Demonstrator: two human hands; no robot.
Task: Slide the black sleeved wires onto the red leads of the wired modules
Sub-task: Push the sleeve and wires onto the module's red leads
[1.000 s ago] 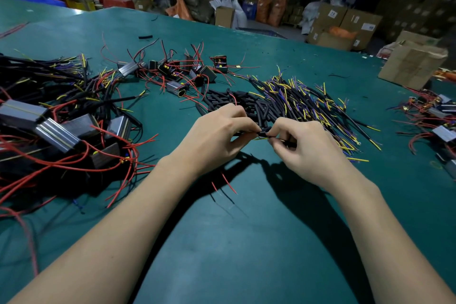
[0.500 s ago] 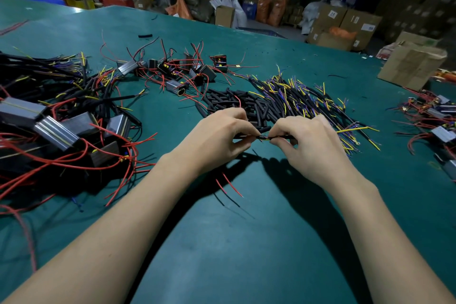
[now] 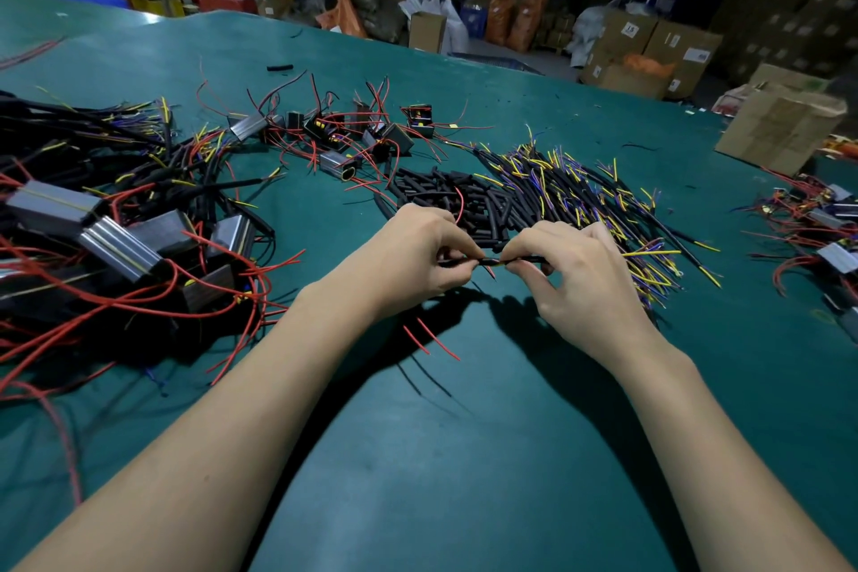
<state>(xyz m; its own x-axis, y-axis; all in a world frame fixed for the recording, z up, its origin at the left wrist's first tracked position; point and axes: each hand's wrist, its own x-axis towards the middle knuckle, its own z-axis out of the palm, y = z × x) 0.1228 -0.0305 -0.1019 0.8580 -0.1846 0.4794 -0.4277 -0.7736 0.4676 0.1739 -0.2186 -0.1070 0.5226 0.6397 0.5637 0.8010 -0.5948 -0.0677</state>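
Hands (image 3: 501, 265) slightly farther apart along black sleeved wire (image 3: 524, 259) than before.

The broad teal table (image 3: 464, 455) has a smooth, matt mat-like top with a faint sheen at its far left. The grey ribbed module housings (image 3: 116, 246) at the left look like brushed metal with a dull shine. The thin red leads (image 3: 139, 297) wear glossy plastic insulation. The short black sleeve tubes (image 3: 469, 204) look matt and rubbery. The brown box (image 3: 780, 130) at the far right is matt cardboard.
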